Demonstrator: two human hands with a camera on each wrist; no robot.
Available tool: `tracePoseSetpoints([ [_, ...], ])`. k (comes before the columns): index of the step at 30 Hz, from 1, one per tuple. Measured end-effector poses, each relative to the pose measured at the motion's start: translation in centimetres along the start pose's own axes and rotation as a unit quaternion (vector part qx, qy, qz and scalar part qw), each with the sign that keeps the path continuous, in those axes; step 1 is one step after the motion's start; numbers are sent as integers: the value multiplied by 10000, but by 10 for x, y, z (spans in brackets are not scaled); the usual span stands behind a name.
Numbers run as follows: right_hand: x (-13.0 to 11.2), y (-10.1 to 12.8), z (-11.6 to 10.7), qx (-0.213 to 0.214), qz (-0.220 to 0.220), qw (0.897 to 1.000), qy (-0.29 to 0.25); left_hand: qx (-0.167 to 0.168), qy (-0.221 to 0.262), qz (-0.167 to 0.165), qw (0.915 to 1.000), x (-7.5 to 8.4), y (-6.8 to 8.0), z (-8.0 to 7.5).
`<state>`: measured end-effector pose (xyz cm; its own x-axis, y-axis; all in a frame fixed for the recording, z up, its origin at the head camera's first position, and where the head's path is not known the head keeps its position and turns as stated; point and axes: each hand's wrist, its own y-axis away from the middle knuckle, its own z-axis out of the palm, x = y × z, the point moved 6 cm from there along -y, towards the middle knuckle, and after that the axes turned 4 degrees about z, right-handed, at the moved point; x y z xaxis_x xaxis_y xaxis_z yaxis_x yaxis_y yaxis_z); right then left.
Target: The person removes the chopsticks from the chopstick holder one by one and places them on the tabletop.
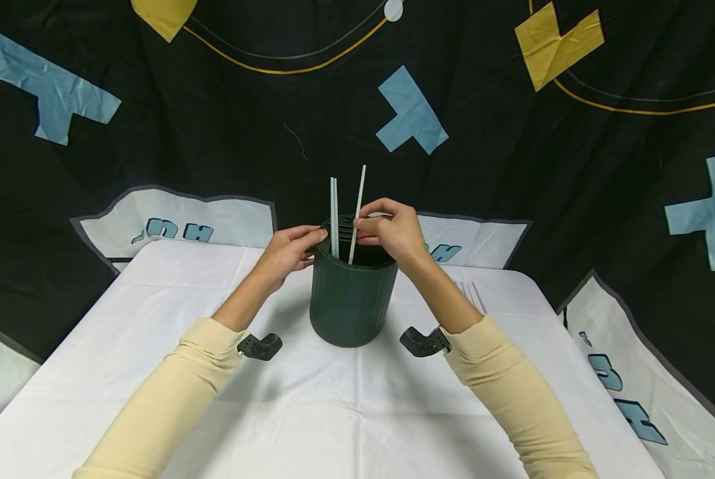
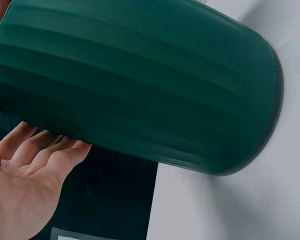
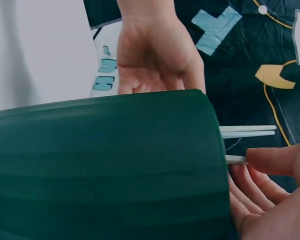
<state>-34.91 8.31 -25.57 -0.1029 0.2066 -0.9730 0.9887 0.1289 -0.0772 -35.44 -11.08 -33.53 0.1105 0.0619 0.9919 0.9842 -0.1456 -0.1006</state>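
Observation:
A dark green bin with ribbed sides stands upright on the white cloth. My left hand holds its left side near the rim, thumb at the top edge and fingers along the outer wall. Above the opening, my right hand pinches a thin white stick between thumb and fingers. That stick leans slightly, its lower end inside the bin. Two more pale sticks stand side by side in the bin, their tops above the rim, and in the right wrist view these two sticks jut past the rim.
Several thin pastel sticks lie on the table at the right, partly behind my right forearm. A black cloth with blue and yellow shapes hangs behind the table. Each wrist carries a black camera mount.

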Motion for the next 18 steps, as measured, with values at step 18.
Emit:
tracePoseSetpoints([
  [18,-12,3,-48,882,-433,9844,-1458,46,-12,15,10000,2,2,1],
])
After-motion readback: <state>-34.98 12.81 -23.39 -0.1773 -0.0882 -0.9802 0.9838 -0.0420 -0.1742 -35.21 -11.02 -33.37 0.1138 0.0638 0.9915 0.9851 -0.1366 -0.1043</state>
